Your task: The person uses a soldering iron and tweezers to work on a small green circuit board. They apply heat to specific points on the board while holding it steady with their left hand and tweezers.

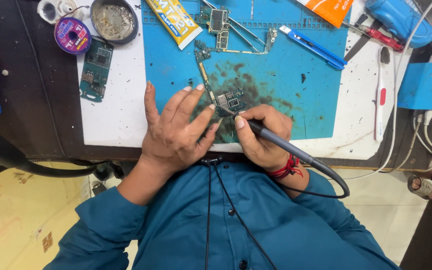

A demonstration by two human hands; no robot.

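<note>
A small circuit board lies on the stained blue mat near the worktop's front edge. The left hand rests on it with fingers spread wide, fingertips pinning its left side. The right hand is closed around a soldering iron, held like a pen, its tip touching the board; what the tip meets is too small to make out. The iron's dark cable loops past the wrist.

Further up the mat lies a second, larger board with a thin frame, and a third, green board sits on the white worktop to the left. Beside that, a round tin holds a dull, crusted residue, next to one purple spool. One blue knife, one yellow tube and one toothbrush lie around; the top edge crops several tools.
</note>
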